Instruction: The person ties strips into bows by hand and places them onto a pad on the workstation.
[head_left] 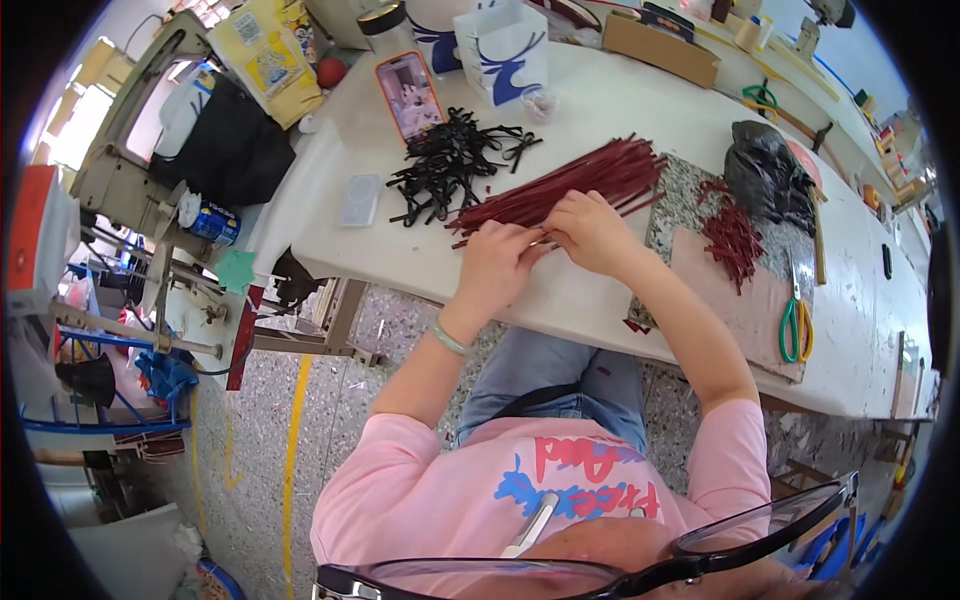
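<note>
At the near edge of a long bundle of dark red strips [570,185], my two hands meet with their fingers pinched. My left hand [495,265], with a pale green bangle on the wrist, and my right hand [592,232] share what looks like one thin dark red strip [543,240]. Fingers cover most of that strip. Beyond the left hand lies a tangled pile of black looped strips [450,165]. Right of the bundle, short dark red pieces [735,245] are heaped on a speckled board [690,185].
Scissors with green and yellow handles [797,330] lie at the right beside a black plastic bag [768,175]. A propped phone [408,95], a white paper bag [502,55] and a small clear box [360,200] stand or lie farther back. At the left is a sewing machine [125,110].
</note>
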